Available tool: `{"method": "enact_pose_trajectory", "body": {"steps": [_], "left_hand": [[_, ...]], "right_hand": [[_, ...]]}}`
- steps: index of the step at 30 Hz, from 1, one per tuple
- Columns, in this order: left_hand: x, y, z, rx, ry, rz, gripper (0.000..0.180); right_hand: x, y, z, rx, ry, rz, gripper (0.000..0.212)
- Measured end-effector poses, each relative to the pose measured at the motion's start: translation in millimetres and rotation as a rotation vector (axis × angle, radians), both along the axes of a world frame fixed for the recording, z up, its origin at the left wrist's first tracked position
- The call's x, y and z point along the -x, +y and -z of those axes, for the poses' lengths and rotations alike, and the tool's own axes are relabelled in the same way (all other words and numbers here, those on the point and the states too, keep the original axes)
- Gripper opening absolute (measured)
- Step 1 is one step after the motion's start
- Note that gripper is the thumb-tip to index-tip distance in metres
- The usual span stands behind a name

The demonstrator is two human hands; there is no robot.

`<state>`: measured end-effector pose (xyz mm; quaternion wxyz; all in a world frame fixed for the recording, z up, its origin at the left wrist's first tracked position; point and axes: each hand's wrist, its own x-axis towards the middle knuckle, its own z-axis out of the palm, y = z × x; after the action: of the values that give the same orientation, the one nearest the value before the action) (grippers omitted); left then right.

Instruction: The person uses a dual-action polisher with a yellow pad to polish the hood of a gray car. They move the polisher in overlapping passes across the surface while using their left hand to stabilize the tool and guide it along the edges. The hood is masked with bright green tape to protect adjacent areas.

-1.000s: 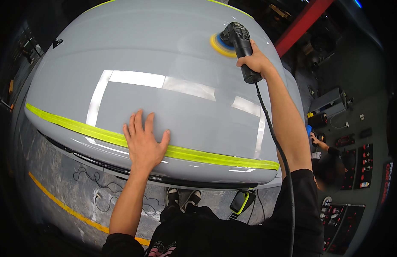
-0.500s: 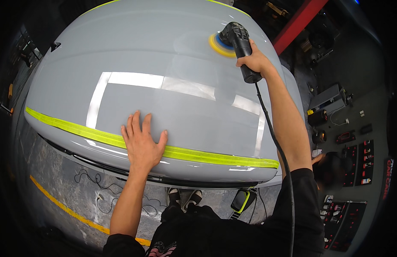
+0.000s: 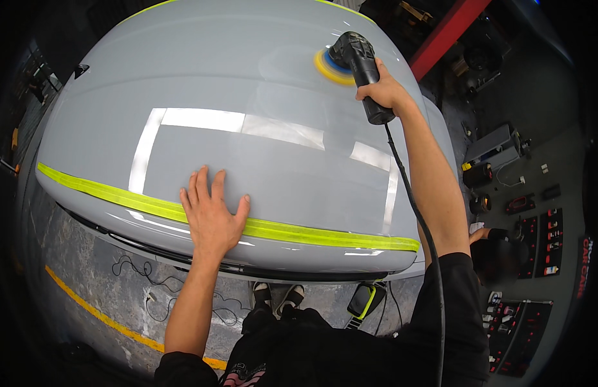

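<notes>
A glossy grey car hood (image 3: 260, 174) spreads in front of me, with yellow-green masking tape (image 3: 312, 233) along its near edge. My left hand (image 3: 214, 216) rests on the hood across the tape, fingers spread. At the far right, my right hand (image 3: 387, 89) is wrapped around the black body of a polisher (image 3: 363, 74). The polisher's yellow pad (image 3: 331, 69), with a blue backing, lies against the painted surface and looks blurred. From the polisher's rear end a black power cord (image 3: 412, 193) runs down along my right arm.
A red post (image 3: 447, 39) stands beyond the right side. Tool boards (image 3: 541, 245) line the right wall, where another person (image 3: 499, 255) is partly visible. Loose cables (image 3: 157, 277) lie on the floor, and a black-and-green object (image 3: 365, 301) sits near my feet.
My left hand sits very slightly farther left in the picture. The polisher stays in nearly the same place in my right hand. The other person's arm at the right has shifted a little.
</notes>
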<state>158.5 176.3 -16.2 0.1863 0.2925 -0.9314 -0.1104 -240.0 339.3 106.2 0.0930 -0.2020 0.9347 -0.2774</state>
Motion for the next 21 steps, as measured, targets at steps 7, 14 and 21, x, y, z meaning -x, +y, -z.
{"method": "enact_pose_trajectory", "body": {"steps": [7,14,21], "left_hand": [[0.9,-0.5,1.2,0.016,0.015,0.005,0.067],[-0.1,0.1,0.1,0.019,0.008,-0.003,0.067],[0.6,0.0,-1.2,0.007,0.001,-0.005,0.066]], "right_hand": [[1.8,6.0,-1.1,-0.008,0.017,0.006,0.130],[-4.3,11.4,-6.1,-0.016,-0.002,0.028,0.130],[-4.8,18.2,-6.2,0.009,0.007,0.022,0.130]]}}
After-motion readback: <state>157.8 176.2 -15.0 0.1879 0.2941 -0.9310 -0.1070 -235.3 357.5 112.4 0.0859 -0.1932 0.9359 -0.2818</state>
